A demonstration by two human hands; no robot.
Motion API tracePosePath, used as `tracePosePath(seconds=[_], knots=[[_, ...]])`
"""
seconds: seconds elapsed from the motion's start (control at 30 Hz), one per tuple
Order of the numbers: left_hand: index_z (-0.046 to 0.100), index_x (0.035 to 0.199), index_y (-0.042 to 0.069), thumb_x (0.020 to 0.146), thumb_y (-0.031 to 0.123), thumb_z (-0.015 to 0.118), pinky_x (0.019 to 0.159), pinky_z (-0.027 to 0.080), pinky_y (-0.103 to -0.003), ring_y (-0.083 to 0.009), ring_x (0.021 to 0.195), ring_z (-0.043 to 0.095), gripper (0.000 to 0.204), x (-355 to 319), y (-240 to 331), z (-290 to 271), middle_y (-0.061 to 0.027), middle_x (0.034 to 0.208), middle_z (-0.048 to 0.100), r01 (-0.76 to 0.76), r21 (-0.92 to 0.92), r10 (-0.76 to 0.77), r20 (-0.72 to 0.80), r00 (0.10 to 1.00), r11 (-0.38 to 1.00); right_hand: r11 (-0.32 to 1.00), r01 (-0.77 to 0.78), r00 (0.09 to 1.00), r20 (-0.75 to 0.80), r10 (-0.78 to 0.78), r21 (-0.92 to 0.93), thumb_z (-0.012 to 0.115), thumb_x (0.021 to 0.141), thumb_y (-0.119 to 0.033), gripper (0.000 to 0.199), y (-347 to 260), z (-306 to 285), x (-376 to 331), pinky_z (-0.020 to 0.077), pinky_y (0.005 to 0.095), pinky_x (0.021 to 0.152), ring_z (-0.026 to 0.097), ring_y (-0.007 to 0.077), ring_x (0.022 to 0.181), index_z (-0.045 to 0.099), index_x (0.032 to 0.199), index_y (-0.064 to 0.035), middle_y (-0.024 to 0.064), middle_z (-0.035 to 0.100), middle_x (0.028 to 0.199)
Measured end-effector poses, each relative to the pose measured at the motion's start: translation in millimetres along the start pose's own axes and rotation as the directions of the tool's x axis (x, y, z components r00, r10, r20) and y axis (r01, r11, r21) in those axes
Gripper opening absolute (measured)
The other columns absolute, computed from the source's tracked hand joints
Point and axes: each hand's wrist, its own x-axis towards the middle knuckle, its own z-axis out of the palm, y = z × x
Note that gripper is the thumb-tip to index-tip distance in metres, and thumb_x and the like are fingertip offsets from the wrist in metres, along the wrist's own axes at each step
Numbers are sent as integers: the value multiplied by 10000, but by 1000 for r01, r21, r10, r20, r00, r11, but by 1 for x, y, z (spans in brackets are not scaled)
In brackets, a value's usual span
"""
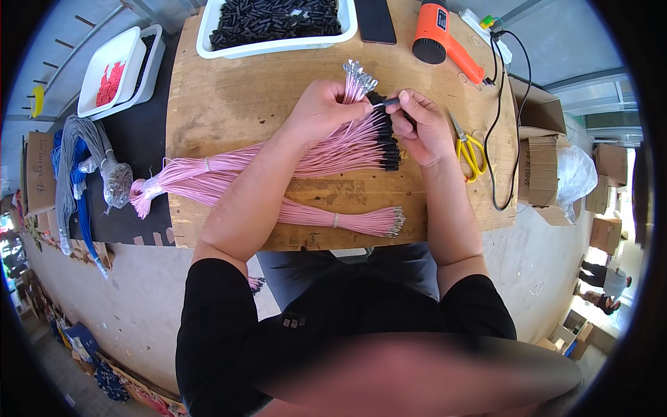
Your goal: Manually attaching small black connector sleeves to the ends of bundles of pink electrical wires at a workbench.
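Pink wires [326, 154] lie in long bundles across the wooden table, many of their right ends covered by black sleeves [389, 147]. My left hand [325, 111] is closed on several pink wires whose bare metal terminals [359, 76] fan out above the fingers. Between thumb and fingers, my right hand [422, 124] pinches a small black sleeve [392, 102] at the tip of one wire held by the left hand. How far the wire sits inside the sleeve is too small to tell. Nearer to me lies another tied pink bundle [340, 220] with bare metal ends.
At the table's far side stand a white tray [278, 49] of black sleeves, a dark flat object [376, 21] and an orange heat gun [445, 42] with a black cord. Yellow-handled scissors [471, 154] lie right of my right hand. Grey wires [80, 149] and a white bin [90, 97] of red pieces sit left.
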Motion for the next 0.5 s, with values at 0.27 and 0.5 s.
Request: tracePosePath(seconds=[0.27,0.5], knots=[[717,947,-24,860,105,760,665,481,-234,-87,713,605,161,0,0,1,-36,806,682,-7,12,7,6,1000,1000,1000,12,1000,-10,-12,-22,638,981,-166,185,0,4,-1,312,199,490,411,57,538,659,1039,8,78,694,877],[720,961,-25,868,103,761,662,487,-233,-87,719,614,163,-1,0,0,-35,808,689,-13,22,12,26,1000,1000,998,18,999,-43,-21,-60,664,959,-129,139,1,5,-1,297,193,490,405,50,539,664,1009,1,81,690,857]])
